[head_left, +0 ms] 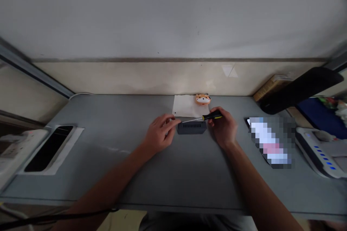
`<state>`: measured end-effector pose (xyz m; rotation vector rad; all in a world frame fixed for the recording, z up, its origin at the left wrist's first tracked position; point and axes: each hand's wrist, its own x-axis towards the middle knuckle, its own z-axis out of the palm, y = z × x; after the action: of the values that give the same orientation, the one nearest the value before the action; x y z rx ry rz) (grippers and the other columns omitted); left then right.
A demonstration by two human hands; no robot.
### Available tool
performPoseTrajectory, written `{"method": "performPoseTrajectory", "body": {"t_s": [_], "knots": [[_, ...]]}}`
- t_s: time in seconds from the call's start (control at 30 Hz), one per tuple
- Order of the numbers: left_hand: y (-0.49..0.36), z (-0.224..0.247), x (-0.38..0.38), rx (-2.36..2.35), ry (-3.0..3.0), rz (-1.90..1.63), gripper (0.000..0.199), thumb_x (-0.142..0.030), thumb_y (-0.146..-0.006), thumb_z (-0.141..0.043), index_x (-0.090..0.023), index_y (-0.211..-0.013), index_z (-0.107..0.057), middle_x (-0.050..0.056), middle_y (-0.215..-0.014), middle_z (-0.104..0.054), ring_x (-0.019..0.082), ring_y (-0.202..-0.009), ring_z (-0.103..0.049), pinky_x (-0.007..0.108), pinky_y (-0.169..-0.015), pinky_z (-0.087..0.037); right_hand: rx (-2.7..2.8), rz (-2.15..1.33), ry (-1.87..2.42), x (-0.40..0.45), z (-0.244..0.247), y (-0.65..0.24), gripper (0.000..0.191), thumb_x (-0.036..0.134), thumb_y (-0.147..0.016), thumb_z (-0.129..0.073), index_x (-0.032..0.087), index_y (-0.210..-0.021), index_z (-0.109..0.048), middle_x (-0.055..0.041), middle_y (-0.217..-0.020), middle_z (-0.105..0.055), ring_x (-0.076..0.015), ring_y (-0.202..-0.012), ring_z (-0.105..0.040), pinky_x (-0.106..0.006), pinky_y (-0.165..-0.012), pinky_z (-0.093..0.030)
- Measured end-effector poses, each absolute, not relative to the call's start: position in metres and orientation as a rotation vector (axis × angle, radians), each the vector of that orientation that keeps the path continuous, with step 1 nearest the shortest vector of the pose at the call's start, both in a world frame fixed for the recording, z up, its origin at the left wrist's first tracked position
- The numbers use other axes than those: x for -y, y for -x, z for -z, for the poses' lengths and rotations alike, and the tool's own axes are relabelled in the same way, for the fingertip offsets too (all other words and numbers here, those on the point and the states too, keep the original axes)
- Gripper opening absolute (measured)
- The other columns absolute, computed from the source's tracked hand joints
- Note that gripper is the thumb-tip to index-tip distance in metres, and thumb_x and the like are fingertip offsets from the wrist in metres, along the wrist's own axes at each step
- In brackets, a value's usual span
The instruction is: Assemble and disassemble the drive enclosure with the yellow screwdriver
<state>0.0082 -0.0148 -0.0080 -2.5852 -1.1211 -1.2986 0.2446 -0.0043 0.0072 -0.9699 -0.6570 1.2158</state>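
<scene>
My right hand [224,129] is closed around the black and yellow handle of a screwdriver [212,115]. The thin metal shaft points left across the top of a small dark grey box [192,128] with a row of vent slots, which rests on the desk. At the shaft's tip, by the box's left end, are the fingertips of my left hand [162,134]. Its fingers are bent and drawn together; anything small between them is too tiny to make out. Behind the box lies a white sheet of paper [185,105] with small dark specks on it.
An orange animal-face case [203,99] sits on the paper's back corner. On the left are a phone [50,148] and a white power strip [23,151]. To the right lie a lit, blurred phone [267,140], a black cylinder [300,90] and another power strip [320,153]. A wall [151,77] bounds the desk [114,122].
</scene>
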Motion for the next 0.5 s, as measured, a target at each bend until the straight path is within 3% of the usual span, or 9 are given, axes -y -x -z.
{"method": "performPoseTrajectory", "body": {"t_s": [0.5], "knots": [[-0.0074,0.0077,0.0147,1.063,2.575,1.281,0.033,-0.007,-0.095,-0.049,-0.024,-0.114,-0.07,0.006,-0.102,-0.07,0.015,-0.078,-0.065,0.028,-0.079,-0.055,0.704,-1.214,0.987,0.0041,-0.0046,-0.2426,0.026,0.046,-0.074,-0.069,0.021,-0.074,-0.066,-0.0014,-0.077,-0.061,-0.0096,-0.053,-0.052,-0.025,-0.044,-0.036]]}}
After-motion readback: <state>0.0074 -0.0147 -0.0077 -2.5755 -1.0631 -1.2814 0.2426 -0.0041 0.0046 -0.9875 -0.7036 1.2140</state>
